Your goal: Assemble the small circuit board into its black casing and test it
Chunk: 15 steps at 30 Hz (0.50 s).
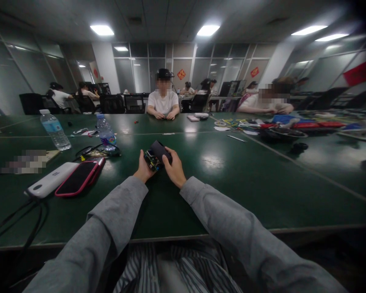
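Note:
Over the green table, my left hand (144,169) is closed around a small circuit board (153,160) with yellow, green and blue parts on it. My right hand (174,166) grips a dark rectangular case (159,151), thumb on its near face. The case is tilted and sits right against the board, covering part of it. Whether the two are joined cannot be made out. Both hands are close together, a little above the tabletop.
To the left lie a red-edged phone (81,177), a white power bank (52,179) and black cables (36,213). Two water bottles (55,130) stand behind them. At the right are heaped wires (240,123) and a pen (236,138). A person (162,99) sits opposite.

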Each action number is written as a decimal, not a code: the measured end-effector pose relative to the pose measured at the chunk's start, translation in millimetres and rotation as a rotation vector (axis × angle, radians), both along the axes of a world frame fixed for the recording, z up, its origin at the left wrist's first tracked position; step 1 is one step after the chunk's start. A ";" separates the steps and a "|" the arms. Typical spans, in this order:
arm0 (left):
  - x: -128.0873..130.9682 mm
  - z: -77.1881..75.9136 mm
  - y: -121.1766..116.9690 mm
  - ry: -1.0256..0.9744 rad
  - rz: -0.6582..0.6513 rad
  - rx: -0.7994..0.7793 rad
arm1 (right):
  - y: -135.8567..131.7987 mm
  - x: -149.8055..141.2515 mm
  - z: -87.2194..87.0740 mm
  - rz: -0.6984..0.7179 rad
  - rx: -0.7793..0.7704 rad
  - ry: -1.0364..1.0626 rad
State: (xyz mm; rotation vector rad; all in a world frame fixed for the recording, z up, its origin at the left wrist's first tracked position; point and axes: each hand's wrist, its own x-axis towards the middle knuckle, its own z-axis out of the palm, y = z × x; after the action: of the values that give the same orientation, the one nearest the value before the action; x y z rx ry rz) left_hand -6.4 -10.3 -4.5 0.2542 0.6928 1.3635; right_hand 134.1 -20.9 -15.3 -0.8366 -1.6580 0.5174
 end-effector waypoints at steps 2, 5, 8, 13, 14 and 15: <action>0.0 -0.1 0.4 0.006 0.003 0.006 | 0.2 -0.5 -1.5 0.015 -0.002 -0.019; 0.1 0.9 0.4 0.004 0.030 0.015 | 0.7 -1.8 -3.8 0.025 0.006 -0.042; 0.5 4.4 -0.7 0.005 0.058 0.003 | 1.5 -3.3 -4.7 0.045 0.019 -0.063; 2.0 12.7 -2.1 0.054 0.094 -0.013 | 4.5 -3.2 -2.8 0.085 -0.012 -0.042; 2.3 13.9 -2.1 0.066 0.098 -0.024 | 5.1 -2.7 -2.1 0.090 -0.022 -0.037; 2.4 14.8 -2.0 0.073 0.103 -0.043 | 5.6 -2.0 -1.3 0.097 -0.029 -0.036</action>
State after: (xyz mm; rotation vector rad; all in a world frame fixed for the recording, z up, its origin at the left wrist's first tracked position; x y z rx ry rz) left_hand -4.0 -12.3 10.3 0.2382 0.8046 1.4416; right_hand 132.0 -15.3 -16.6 -0.7935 -1.7340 0.5977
